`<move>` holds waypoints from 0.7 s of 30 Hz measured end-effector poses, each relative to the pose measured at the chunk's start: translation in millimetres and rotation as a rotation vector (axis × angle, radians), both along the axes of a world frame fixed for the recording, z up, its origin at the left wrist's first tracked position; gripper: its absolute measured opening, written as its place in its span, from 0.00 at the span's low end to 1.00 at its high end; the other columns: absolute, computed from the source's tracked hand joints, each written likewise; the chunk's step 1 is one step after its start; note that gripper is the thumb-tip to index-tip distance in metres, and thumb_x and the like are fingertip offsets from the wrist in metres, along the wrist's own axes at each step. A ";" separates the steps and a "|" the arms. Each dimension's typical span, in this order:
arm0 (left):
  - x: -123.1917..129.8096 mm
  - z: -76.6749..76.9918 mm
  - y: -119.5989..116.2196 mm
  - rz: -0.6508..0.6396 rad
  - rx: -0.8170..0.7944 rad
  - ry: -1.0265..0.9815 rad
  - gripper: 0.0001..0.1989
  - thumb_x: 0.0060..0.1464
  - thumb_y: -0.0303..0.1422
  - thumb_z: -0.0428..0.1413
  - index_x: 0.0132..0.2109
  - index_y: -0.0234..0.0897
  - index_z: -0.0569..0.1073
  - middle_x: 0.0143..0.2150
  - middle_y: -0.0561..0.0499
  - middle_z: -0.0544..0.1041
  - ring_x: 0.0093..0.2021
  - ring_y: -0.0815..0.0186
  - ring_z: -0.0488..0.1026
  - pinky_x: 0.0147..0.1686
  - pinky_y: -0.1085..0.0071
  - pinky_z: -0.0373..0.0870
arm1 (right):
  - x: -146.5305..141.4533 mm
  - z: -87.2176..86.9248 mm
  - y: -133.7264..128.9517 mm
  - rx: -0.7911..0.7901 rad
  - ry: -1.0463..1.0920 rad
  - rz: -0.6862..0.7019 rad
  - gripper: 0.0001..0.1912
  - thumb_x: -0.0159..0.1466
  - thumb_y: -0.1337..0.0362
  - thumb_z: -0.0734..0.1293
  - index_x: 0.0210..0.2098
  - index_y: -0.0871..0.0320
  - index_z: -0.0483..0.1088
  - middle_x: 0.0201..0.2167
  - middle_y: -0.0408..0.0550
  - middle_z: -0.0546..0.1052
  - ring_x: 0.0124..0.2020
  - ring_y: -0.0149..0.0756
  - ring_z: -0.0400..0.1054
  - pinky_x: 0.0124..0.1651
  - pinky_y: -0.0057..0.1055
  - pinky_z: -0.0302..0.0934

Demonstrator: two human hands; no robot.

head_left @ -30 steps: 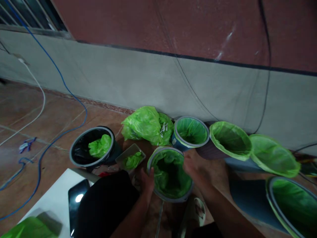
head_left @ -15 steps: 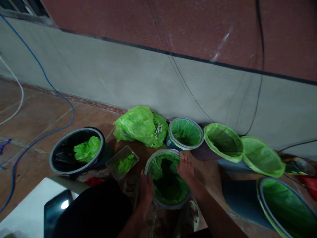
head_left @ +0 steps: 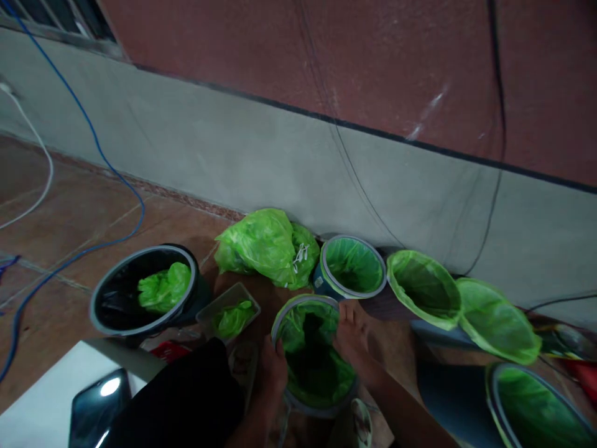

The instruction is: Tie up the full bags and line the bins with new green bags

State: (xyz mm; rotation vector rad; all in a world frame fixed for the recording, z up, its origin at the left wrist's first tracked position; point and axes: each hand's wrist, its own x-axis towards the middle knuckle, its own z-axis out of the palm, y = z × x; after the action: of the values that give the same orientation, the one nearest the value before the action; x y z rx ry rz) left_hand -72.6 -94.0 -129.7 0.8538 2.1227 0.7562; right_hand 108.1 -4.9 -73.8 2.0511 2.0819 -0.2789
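Observation:
A round trash bin (head_left: 321,412) with a grey rim stands between my feet. A thin green bag (head_left: 321,379) lines it, and its inside lies in dark shadow. My left hand (head_left: 274,366) is closed over the left side of the rim. On the opposite side, my right hand (head_left: 351,333) grips the rim, thumb toward the inside and fingers over the outer edge. The fingertips of my left hand are partly hidden. Behind the bin, a filled green bag (head_left: 261,246) with white ties rests against the wall.
Several more green-lined bins, including a blue one (head_left: 325,285), run to the right. On the left are a black-lined bin (head_left: 97,305) holding crumpled green plastic and a clear tub (head_left: 208,320) of green bags. A phone (head_left: 100,404) lies on a white surface. A blue cable (head_left: 96,140) crosses the floor.
The view has tilted slightly, so the wall and bins sit lower in the picture. Both hands stay at the bin's rim, with little visible shift.

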 end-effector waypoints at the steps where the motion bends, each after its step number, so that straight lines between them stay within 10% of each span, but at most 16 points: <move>1: 0.7 -0.3 -0.8 -0.011 -0.001 0.014 0.10 0.61 0.33 0.46 0.44 0.37 0.69 0.41 0.43 0.77 0.43 0.58 0.75 0.45 0.66 0.68 | -6.8 2.3 1.8 0.032 -0.004 0.061 0.40 0.58 0.70 0.60 0.69 0.66 0.46 0.69 0.62 0.53 0.67 0.55 0.48 0.63 0.53 0.50; 5: 3.5 0.7 -2.3 -0.015 -0.002 0.034 0.10 0.61 0.33 0.45 0.44 0.37 0.69 0.39 0.43 0.77 0.41 0.59 0.75 0.43 0.66 0.67 | -46.3 -1.0 12.5 0.050 0.070 0.351 0.41 0.57 0.74 0.58 0.69 0.65 0.44 0.71 0.56 0.49 0.70 0.47 0.40 0.68 0.48 0.39; 14: 4.6 4.5 1.2 0.014 0.006 -0.012 0.09 0.60 0.31 0.46 0.42 0.38 0.70 0.39 0.44 0.78 0.42 0.59 0.76 0.43 0.67 0.67 | -66.4 8.3 33.8 -0.054 0.137 0.334 0.39 0.55 0.70 0.63 0.66 0.65 0.53 0.65 0.59 0.60 0.65 0.48 0.54 0.65 0.43 0.47; 21: 2.8 11.6 7.8 0.021 -0.042 -0.059 0.17 0.62 0.34 0.46 0.53 0.28 0.68 0.50 0.34 0.75 0.52 0.53 0.73 0.50 0.63 0.66 | 18.4 -7.0 -64.1 0.151 0.049 -0.469 0.36 0.64 0.55 0.55 0.67 0.67 0.49 0.57 0.76 0.67 0.56 0.60 0.67 0.49 0.55 0.63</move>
State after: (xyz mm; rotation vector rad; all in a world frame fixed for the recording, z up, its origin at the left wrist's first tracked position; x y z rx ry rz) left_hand -69.8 -86.2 -118.1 0.7793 2.0912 0.7365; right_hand 126.5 -69.0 -80.8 2.6338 1.6622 -0.2490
